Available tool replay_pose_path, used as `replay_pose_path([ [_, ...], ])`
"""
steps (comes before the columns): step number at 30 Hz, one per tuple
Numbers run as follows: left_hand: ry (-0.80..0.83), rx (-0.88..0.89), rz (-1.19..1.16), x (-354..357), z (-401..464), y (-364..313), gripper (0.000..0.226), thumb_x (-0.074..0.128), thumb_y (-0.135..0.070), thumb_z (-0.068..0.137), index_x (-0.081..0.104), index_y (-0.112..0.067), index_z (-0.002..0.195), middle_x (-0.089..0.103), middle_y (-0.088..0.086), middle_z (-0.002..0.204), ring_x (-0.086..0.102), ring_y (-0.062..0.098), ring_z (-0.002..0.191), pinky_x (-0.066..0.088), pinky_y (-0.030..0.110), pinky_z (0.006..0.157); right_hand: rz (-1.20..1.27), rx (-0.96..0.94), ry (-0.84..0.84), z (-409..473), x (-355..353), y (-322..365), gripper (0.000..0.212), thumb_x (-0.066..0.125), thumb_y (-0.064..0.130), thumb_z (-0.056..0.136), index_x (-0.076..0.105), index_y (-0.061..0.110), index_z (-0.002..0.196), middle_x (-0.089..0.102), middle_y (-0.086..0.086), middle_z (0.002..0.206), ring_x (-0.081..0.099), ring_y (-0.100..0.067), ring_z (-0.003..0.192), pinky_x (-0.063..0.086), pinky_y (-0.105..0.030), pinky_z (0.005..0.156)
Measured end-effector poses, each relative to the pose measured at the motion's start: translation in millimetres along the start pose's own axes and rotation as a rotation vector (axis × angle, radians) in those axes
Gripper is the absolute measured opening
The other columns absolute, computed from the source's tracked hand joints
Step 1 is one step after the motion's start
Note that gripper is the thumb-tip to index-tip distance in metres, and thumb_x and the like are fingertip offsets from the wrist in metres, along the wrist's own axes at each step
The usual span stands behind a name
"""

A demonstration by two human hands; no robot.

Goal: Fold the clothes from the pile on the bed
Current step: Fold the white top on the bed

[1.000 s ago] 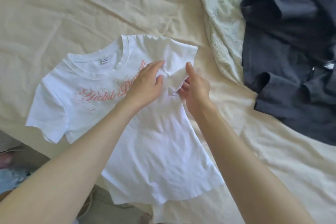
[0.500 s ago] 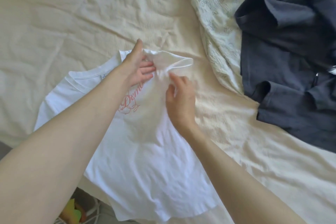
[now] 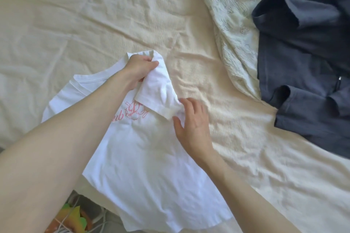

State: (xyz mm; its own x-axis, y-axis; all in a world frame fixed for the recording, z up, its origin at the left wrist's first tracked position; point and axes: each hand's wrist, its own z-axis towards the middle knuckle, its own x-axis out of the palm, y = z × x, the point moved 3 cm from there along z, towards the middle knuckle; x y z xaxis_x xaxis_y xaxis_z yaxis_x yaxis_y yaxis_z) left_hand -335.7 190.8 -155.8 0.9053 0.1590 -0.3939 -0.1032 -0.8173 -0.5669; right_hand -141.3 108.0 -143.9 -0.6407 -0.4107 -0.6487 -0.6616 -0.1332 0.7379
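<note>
1. Progress on the folding looks early, judging by how things lie: one white T-shirt [image 3: 144, 157] is spread front-up on the bed [image 3: 94, 24], its hem toward the near edge, and only its first fold is under way.
2. Left hand [image 3: 139, 71] has its grip closed on the shoulder end of the sleeve [image 3: 157, 89], fingers curled round the bunched cloth near the collar, lifting it off the bed.
3. Right hand [image 3: 193, 125] lies with fingers nearly straight and relaxed at the underarm corner, fingertips touching the sleeve's hem edge; it holds nothing that I can see, and seems to pin or guide the crease.
4. That sleeve is turned inward over the chest, partly covering the pink script print [image 3: 132, 113]. The other sleeve is hidden behind the left forearm, so whether it is folded I cannot tell.
5. Left to do on this shirt, as I judge it: flatten the sleeve fold, bring in the far side, then fold the body up from the hem.
6. Beyond it, a dark navy garment [image 3: 303, 62] lies crumpled at the right, touching a pale patterned cloth [image 3: 227, 15] just beside it; both look unfolded.
7. No finished, folded item shows anywhere in view, so most of the pile is likely yet to come.
</note>
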Motion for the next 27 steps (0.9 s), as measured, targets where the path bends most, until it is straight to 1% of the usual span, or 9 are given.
replay_pose_path([
  [3,-0.054,0.099,-0.088,3.8,4.6,0.7,0.028,0.054,-0.013,0.095,0.058,-0.003,0.121,0.060,0.009,0.113,0.057,0.020,0.106,0.046,0.031,0.098,-0.202,-0.002,0.140,10.9,5.1,-9.4,0.053,0.056,0.011,0.084,0.046,0.013,0.136,0.052,-0.005,0.128,0.044,-0.029,0.115,0.033,-0.037,0.098],
  [5,-0.080,0.142,-0.057,6.2,8.2,5.1,0.031,0.055,-0.015,0.094,0.058,-0.006,0.123,0.060,0.008,0.121,0.055,0.020,0.115,0.041,0.032,0.104,-0.233,-0.011,0.125,18.5,7.5,-12.1,0.044,0.053,0.014,0.087,0.050,0.017,0.131,0.057,-0.003,0.116,0.048,-0.028,0.108,0.032,-0.035,0.092],
  [9,-0.177,0.233,0.148,6.6,6.5,15.1,0.021,0.057,-0.033,0.092,0.062,-0.016,0.103,0.062,-0.007,0.097,0.058,0.011,0.098,0.041,0.019,0.084,-0.060,0.042,0.033,29.3,5.8,-17.1,0.034,0.052,0.001,0.085,0.061,0.006,0.117,0.061,-0.014,0.096,0.056,-0.034,0.088,0.040,-0.040,0.078],
  [13,-0.303,0.227,0.441,11.1,-11.5,41.9,0.037,0.044,-0.050,0.093,0.044,-0.020,0.071,0.052,-0.006,0.070,0.053,0.024,0.080,0.036,0.031,0.068,0.060,-0.043,-0.011,26.0,-2.6,-17.5,0.035,0.050,-0.007,0.084,0.066,0.006,0.113,0.056,-0.017,0.086,0.056,-0.035,0.070,0.047,-0.039,0.058],
  [17,-0.395,0.276,0.625,12.5,-21.5,63.4,0.034,0.041,-0.046,0.096,0.040,-0.015,0.082,0.057,0.009,0.082,0.055,0.034,0.086,0.032,0.035,0.063,0.043,-0.176,-0.030,25.5,-8.5,-20.1,0.035,0.052,-0.009,0.079,0.073,0.006,0.103,0.053,-0.019,0.078,0.052,-0.032,0.057,0.046,-0.037,0.046],
  [20,-0.416,0.321,0.643,9.2,-21.6,60.2,0.031,0.043,-0.045,0.096,0.045,-0.014,0.096,0.059,0.005,0.090,0.058,0.034,0.090,0.034,0.034,0.063,-0.115,-0.218,-0.061,25.4,-10.6,-24.9,0.033,0.059,-0.011,0.075,0.074,0.006,0.099,0.060,-0.019,0.086,0.058,-0.036,0.074,0.050,-0.041,0.060],
  [23,-0.458,0.384,0.622,9.2,-35.0,60.8,0.037,0.051,-0.032,0.094,0.044,-0.011,0.123,0.055,0.009,0.118,0.054,0.033,0.104,0.040,0.040,0.072,-0.308,-0.269,-0.082,17.9,-9.1,-21.1,0.032,0.062,0.002,0.074,0.071,0.008,0.104,0.062,-0.018,0.115,0.057,-0.040,0.110,0.047,-0.050,0.087],
  [25,-0.497,0.514,0.704,10.4,-53.5,65.4,0.042,0.053,-0.017,0.091,0.044,-0.005,0.131,0.050,0.016,0.128,0.049,0.034,0.116,0.042,0.045,0.084,-0.386,-0.356,-0.022,9.4,-1.8,-14.6,0.036,0.061,0.012,0.079,0.066,0.007,0.114,0.055,-0.018,0.132,0.048,-0.038,0.126,0.035,-0.056,0.103],
  [27,-0.465,0.715,0.884,18.3,-75.6,80.1,0.045,0.052,-0.008,0.089,0.048,-0.002,0.133,0.049,0.019,0.135,0.046,0.037,0.126,0.041,0.048,0.096,-0.460,-0.407,0.083,-0.6,7.4,-12.6,0.043,0.061,0.021,0.084,0.060,0.007,0.125,0.050,-0.016,0.139,0.043,-0.035,0.132,0.028,-0.058,0.108],
])
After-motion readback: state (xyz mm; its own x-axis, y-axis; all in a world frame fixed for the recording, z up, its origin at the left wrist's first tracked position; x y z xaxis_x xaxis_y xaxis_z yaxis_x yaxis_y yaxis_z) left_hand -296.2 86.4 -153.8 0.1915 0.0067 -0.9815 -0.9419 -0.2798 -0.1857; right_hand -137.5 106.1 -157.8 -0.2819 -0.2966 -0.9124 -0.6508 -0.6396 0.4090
